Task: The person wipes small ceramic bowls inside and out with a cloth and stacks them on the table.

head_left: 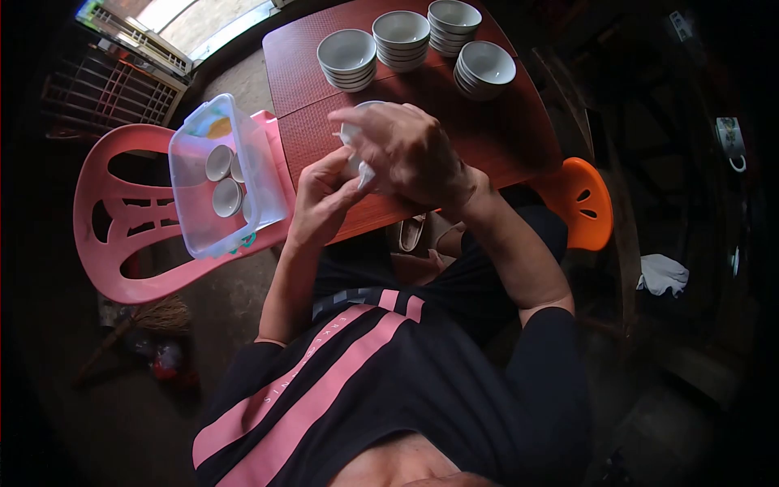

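Observation:
My left hand (323,193) and my right hand (412,154) meet over the near edge of the red-brown table. A crumpled white cloth or tissue (366,175) shows between them, gripped by my left thumb and fingers. My right hand is partly blurred and closes over the same white material from above. Just behind its knuckles peeks a curved pale rim (369,103), like a bowl's; most of it is hidden, and I cannot tell whether it is held or standing. Nearest beyond my hands is a stack of white bowls (347,57).
More bowl stacks (401,36) stand along the table's (296,122) far side. At left, a clear plastic bin (191,191) with several small bowls rests on a pink chair (101,211). An orange stool (588,203) is at right, and a broom (158,315) lies on the floor.

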Available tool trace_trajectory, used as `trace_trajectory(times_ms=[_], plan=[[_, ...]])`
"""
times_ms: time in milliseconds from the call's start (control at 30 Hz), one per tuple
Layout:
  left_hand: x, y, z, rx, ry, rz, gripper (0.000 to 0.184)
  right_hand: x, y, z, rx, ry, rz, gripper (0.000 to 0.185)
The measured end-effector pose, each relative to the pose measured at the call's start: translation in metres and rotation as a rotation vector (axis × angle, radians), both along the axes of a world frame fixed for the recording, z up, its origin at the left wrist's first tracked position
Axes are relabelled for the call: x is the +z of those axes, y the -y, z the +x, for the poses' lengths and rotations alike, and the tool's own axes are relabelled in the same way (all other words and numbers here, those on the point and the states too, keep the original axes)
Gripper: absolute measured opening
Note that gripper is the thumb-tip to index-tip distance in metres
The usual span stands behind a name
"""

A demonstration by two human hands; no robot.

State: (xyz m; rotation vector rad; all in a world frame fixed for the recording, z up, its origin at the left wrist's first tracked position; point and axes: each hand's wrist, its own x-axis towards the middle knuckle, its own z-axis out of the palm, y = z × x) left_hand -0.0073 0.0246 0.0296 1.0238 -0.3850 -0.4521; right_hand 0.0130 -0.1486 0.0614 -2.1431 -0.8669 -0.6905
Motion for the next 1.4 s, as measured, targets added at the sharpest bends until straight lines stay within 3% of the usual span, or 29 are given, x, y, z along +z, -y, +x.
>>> trace_trajectory(times_ms=[33,100,167,233,300,433,467,533,567,633,667,700,767,833,867,933,967,1000,1067,1100,1167,1200,1267,1300,1367,1400], plan=[[0.001,0.005,-0.002,0.083,0.016,0.039,0.034,-0.009,0.004,0.013,0.047,0.250,-0.012,0.035],[-0.002,0.005,-0.003,0.089,-0.017,-0.222,0.036,0.009,0.007,0.000,0.162,-0.672,0.567,0.033],[-0.008,0.005,0.000,0.109,-0.042,-0.358,0.035,-0.007,0.006,0.006,0.244,-0.710,0.665,0.037],[-0.013,0.003,0.004,0.119,-0.097,-0.480,0.037,-0.014,-0.005,0.004,0.328,-0.894,1.125,0.038],[-0.009,-0.002,0.009,0.078,-0.108,-0.439,0.038,-0.013,0.001,0.004,0.307,-0.913,1.101,0.039],[-0.001,-0.011,0.017,-0.074,-0.076,-0.087,0.034,0.014,0.009,-0.003,0.089,-0.618,0.407,0.034],[0.000,-0.013,0.019,-0.103,-0.076,0.062,0.031,0.009,0.006,0.005,0.099,-0.029,-0.045,0.033],[0.003,-0.005,0.015,-0.018,-0.025,0.150,0.022,0.000,0.003,-0.004,0.082,-0.329,-0.116,0.033],[0.000,-0.005,0.018,-0.040,-0.030,0.057,0.019,0.003,0.004,-0.002,0.092,-0.251,0.009,0.033],[-0.010,-0.006,0.025,-0.059,-0.128,-0.220,0.018,0.011,0.007,-0.001,0.097,-0.685,0.429,0.034],[-0.007,-0.003,0.023,0.034,-0.182,-0.351,0.020,-0.006,0.007,0.008,0.183,-0.691,0.633,0.041],[-0.004,0.001,0.022,0.130,-0.235,-0.483,0.023,-0.012,0.001,0.008,0.179,-0.689,0.634,0.041],[-0.007,0.008,0.026,0.127,-0.377,-0.652,0.035,-0.012,-0.013,0.002,0.227,-0.675,1.066,0.048],[-0.008,0.016,0.032,0.155,-0.515,-0.642,0.049,0.002,-0.009,-0.009,0.173,-0.726,0.998,0.053],[-0.008,0.018,0.031,0.154,-0.515,-0.640,0.049,0.006,-0.008,-0.012,0.039,-0.595,0.835,0.053],[-0.007,0.020,0.026,0.159,-0.405,-0.277,0.055,0.000,-0.008,-0.009,-0.124,-0.225,0.515,0.056],[0.004,0.024,0.020,0.102,-0.384,-0.275,0.061,-0.006,-0.011,-0.005,-0.150,0.012,0.358,0.059],[0.003,0.022,0.014,0.098,-0.421,-0.316,0.063,-0.010,-0.015,-0.008,-0.153,0.076,0.190,0.064],[-0.022,0.007,0.019,-0.037,-0.483,-0.548,0.065,-0.010,-0.016,-0.020,0.002,0.027,-0.151,0.068],[-0.025,0.003,0.020,-0.031,-0.481,-0.550,0.065,-0.009,-0.020,-0.022,0.084,-0.031,-0.043,0.059],[-0.021,0.001,0.021,-0.104,-0.510,-0.642,0.059,-0.007,-0.024,-0.017,0.097,-0.129,0.443,0.045],[-0.016,0.005,0.016,-0.008,-0.493,-0.542,0.057,0.002,-0.019,-0.019,0.036,-0.335,0.576,0.030],[-0.007,0.014,0.007,0.073,-0.468,-0.432,0.056,0.001,-0.012,-0.011,-0.004,-0.326,0.740,0.022],[-0.011,0.013,0.007,0.072,-0.467,-0.433,0.056,-0.002,-0.010,-0.012,-0.033,-0.293,0.581,0.020],[-0.019,0.011,0.007,-0.119,-0.497,-0.652,0.059,-0.007,-0.019,-0.010,-0.018,0.062,0.265,0.020],[-0.018,0.010,0.007,-0.103,-0.545,-0.627,0.061,-0.008,-0.023,-0.016,-0.003,-0.001,0.154,0.025]])
